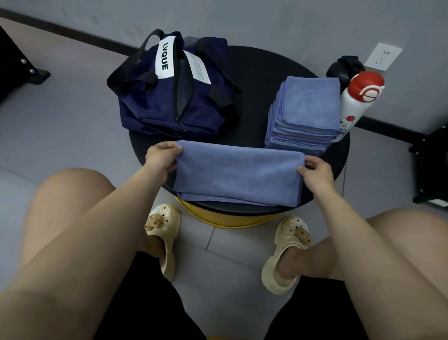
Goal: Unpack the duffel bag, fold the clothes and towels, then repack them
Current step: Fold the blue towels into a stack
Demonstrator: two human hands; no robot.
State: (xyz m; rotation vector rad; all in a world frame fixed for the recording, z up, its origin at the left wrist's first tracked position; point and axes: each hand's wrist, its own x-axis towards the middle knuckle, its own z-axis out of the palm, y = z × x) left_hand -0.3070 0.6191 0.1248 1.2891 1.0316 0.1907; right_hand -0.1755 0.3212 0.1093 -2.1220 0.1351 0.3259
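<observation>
- Left hand [161, 156]: grips the left short edge of the blue towel [238, 175]; its fingers [171, 146] are curled over the far left corner, with the thumb against the edge below.
- Right hand [316, 175]: pinches the right short edge of the same towel; the fingers [313, 161] bend round the far right corner.
- Blue towel: folded into a wide band, lying flat along the near part of the round black bench [256, 64], stretched between the two hands; a lower layer shows along its near edge.
- Stack of folded towels [305, 114]: same blue cloth, piled on the right of the bench, just beyond the held towel's right end.
- Duffel bag [175, 92]: navy with black handles and a white band lettered LVQUE; sits on the far left of the bench, its top zip partly open, close behind the held towel.
- Water bottle [354, 105]: white with a red cap, leaning beside the stack on its right.
- Wall socket [384, 57]: white, on the grey wall beyond the bottle.
</observation>
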